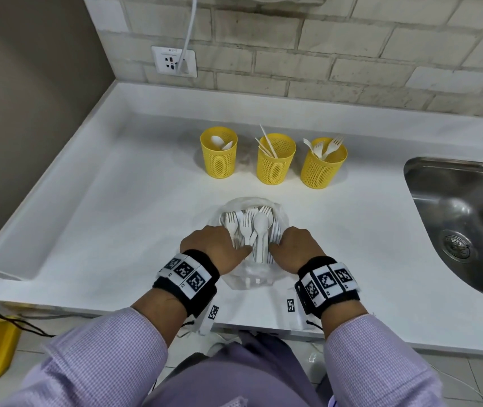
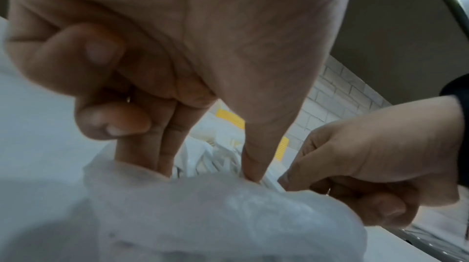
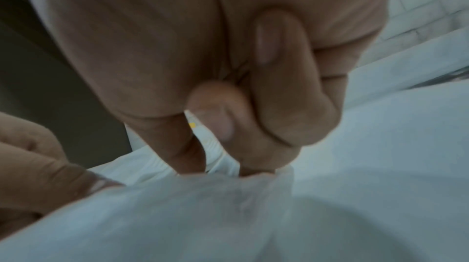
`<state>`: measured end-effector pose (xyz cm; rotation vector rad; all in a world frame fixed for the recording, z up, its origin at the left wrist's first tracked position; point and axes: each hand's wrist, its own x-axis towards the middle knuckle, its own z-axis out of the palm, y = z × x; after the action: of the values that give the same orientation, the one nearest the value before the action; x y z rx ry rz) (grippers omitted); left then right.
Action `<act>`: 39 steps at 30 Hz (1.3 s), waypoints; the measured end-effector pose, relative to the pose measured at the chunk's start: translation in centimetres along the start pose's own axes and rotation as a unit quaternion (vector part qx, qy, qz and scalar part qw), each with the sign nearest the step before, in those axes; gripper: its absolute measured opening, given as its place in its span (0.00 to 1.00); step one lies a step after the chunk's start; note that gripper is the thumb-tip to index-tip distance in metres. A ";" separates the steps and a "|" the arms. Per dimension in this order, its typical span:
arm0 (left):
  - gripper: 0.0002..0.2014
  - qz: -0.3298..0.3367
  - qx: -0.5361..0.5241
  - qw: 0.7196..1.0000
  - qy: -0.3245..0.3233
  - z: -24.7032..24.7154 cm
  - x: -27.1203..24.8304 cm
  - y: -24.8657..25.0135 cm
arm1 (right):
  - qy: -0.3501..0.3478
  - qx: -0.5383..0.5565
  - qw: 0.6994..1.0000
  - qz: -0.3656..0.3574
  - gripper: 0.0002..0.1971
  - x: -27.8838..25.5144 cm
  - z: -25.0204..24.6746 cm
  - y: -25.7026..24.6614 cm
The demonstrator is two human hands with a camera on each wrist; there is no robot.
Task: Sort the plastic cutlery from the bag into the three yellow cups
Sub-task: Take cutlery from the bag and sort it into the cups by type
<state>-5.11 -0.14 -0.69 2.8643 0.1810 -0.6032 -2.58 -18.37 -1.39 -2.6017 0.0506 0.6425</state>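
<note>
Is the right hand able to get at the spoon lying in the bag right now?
Probably yes: the spoon lies on top in the open bag, uncovered, right beside the right hand.

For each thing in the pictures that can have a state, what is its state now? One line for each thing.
Bag: open, lying on the counter, cutlery inside.
Left cup: upright, holds spoons.
Middle cup: upright, holds knives.
Right cup: upright, holds forks.
Left hand: fingers in the bag.
Right hand: pinches among the cutlery.
Sink: no water visible.
</note>
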 end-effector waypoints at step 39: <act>0.16 -0.107 -0.212 0.969 0.070 2.6 0.1 3.5 | -0.028 0.279 0.956 -0.090 0.10 2.3 0.8 3.6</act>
<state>-5.46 -4.15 -2.43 2.4837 0.5736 -0.3430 -1.43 -21.05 -4.57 -2.0156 -0.0220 0.5396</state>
